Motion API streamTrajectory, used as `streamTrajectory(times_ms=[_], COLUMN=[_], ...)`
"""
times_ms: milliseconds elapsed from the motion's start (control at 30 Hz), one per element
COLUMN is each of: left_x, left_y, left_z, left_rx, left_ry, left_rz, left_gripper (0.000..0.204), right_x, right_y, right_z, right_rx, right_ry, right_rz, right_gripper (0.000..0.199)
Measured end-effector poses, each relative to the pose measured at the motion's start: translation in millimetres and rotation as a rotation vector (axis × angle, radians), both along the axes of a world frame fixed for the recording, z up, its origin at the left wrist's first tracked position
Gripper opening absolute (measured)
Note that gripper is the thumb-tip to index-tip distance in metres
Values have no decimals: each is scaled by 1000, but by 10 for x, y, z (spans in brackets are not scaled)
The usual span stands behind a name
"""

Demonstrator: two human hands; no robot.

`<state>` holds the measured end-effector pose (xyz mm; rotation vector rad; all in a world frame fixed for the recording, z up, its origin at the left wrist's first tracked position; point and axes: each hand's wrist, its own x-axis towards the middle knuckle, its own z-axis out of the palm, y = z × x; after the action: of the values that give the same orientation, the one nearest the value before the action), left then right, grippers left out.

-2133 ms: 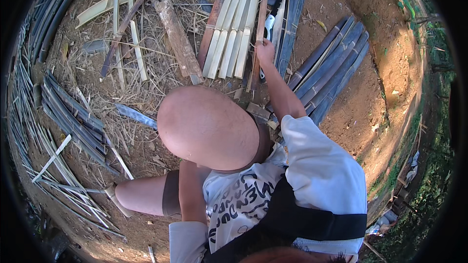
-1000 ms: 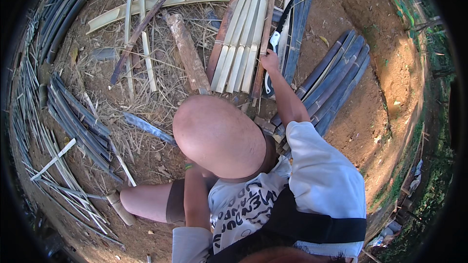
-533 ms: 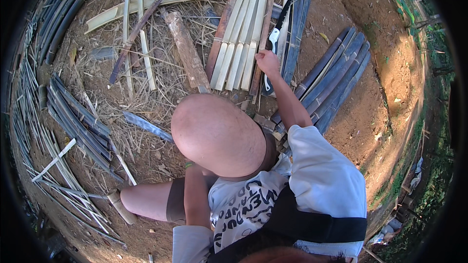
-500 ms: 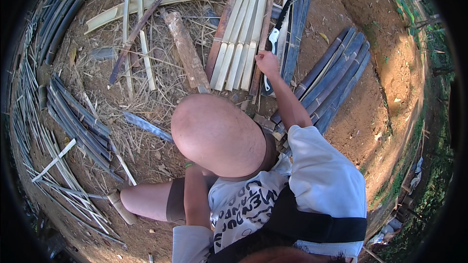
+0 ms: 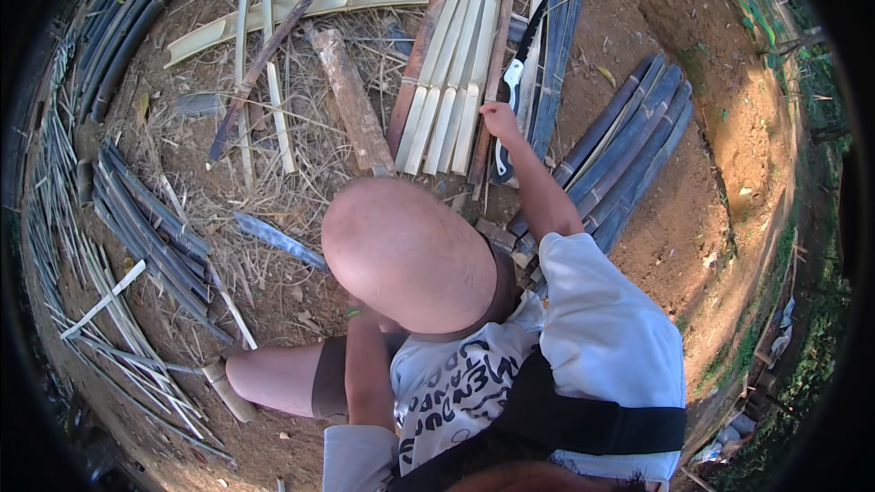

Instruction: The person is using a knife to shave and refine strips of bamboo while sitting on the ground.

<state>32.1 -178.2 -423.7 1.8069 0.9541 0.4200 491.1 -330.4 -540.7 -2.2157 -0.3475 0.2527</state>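
My right hand (image 5: 499, 121) is closed, its fingertips at the right edge of a brown bamboo strip (image 5: 497, 59). Whether anything is pinched in them is hidden. Just left of it lie several pale split bamboo strips (image 5: 453, 82) side by side, inner faces up. A folding saw (image 5: 513, 82) with a black blade and a white-and-dark handle lies partly under my right hand. My left forearm (image 5: 367, 369) goes down behind my raised knee, which hides my left hand. From behind that knee a long metal blade (image 5: 281, 240) sticks out over the straw; its handle is hidden.
Dark bamboo strips (image 5: 629, 141) are stacked to the right. More bamboo bundles (image 5: 150, 228) and thin slivers (image 5: 118, 319) lie at left. Near the middle is a worn wooden block (image 5: 351, 96), below a long half-split bamboo piece (image 5: 301, 14). Straw litters the dirt.
The things on the ground sit slightly lower and further right in the picture. My right hand stays by the same bamboo strip, its fingers barely shifted.
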Motion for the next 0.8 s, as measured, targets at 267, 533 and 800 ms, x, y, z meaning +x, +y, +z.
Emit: streamTrajectory(times_ms=[267,533,800], left_x=[-100,-113,-65], left_y=[-11,-13,-24], left_z=[-2,2,-10], left_rx=[10,4,-13], left_ry=[24,26,10], left_rz=[14,8,-9], left_gripper=[34,35,36], right_x=[-340,-839,-1345], right_y=[40,-194,-67], right_z=[435,977,641], right_rx=[655,-162,-749], right_ry=[111,-757,-44], right_rz=[-667,-369,185], right_gripper=[19,37,55])
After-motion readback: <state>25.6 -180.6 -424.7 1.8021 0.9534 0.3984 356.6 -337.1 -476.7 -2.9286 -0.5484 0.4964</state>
